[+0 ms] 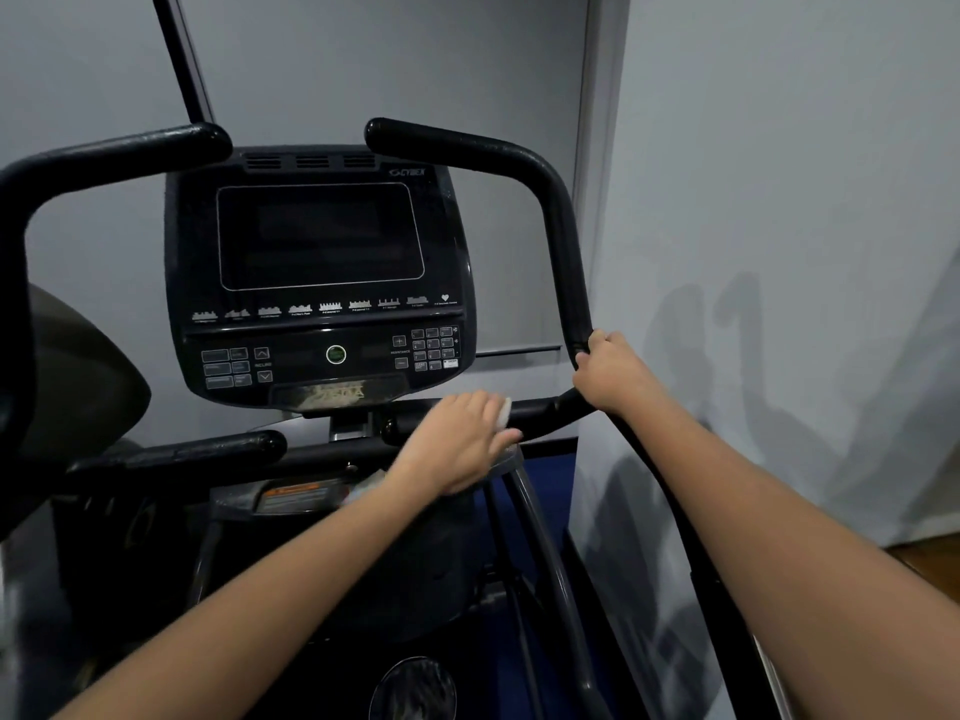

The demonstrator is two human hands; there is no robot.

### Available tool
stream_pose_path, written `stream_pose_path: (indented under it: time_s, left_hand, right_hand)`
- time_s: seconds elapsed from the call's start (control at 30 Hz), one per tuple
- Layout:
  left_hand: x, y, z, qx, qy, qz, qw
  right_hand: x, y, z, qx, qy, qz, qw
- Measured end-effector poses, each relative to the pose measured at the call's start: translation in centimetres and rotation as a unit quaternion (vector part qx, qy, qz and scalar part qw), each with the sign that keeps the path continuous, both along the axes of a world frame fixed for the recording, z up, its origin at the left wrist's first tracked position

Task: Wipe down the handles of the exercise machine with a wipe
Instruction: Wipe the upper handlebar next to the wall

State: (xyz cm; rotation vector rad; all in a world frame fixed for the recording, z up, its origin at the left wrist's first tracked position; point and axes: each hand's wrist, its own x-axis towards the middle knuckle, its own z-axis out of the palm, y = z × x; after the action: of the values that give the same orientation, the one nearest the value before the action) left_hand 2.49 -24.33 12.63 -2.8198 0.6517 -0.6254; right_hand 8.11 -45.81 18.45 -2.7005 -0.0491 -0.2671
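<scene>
The right hand [605,374] sits at about three o'clock from the middle of the view, its fingers curled tight round the right handle [558,215] of the exercise machine, just where the upright black bar bends inward toward the console. The left hand [460,441] lies a little below centre, near five o'clock from the console [317,272], palm down over the lower horizontal handle bar [535,410]; it is blurred, its fingers bent loosely over the bar, and a scrap of white wipe [503,410] peeks out between the fingertips and the bar, pressed against the black grip. How firmly the fingers hold the wipe cannot be told through the blur. The two hands are near each other on the same curved bar, not touching. The left handle [104,153] arcs across at ten o'clock, well apart from both hands. The console's dark screen and keypad stand upright between the handles, against a grey wall [779,148].
</scene>
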Motion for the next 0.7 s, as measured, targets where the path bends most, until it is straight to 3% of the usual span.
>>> stream_pose_path:
  time_s: [0.1,0.2,0.27,0.4,0.5,0.6,0.7]
  left_hand:
    - [-1.3,4.6,1.1,-0.021,0.006,0.027,0.999]
    - [-2.0,7.2,2.1,-0.097,0.070,0.085,0.989]
    - [-1.2,6.7,3.2,-0.121,0.141,0.133,0.973]
    - [1.4,2.4,5.0,-0.085,0.235,0.286,0.925]
    - [2.0,-2.4,4.3,-0.090,0.203,0.281,0.934]
    - [0.7,-6.0,1.9,-0.081,0.084,0.192,0.974]
    - [-0.5,-4.2,-0.5,-0.002,0.003,0.085,0.996]
  right_hand:
    - [0.1,0.0,-0.1,0.004,0.004,0.000,1.000]
    - [0.3,0.1,-0.3,0.002,-0.003,-0.006,1.000]
    - [0.4,0.1,-0.5,0.003,-0.008,-0.014,1.000]
    - [0.6,0.2,-0.8,0.002,-0.011,-0.024,1.000]
    - [0.8,0.2,-0.9,-0.004,-0.011,-0.014,1.000]
    - [0.9,0.1,-0.8,-0.011,-0.013,-0.010,1.000]
    - [0.7,0.0,-0.6,-0.015,-0.002,-0.002,1.000]
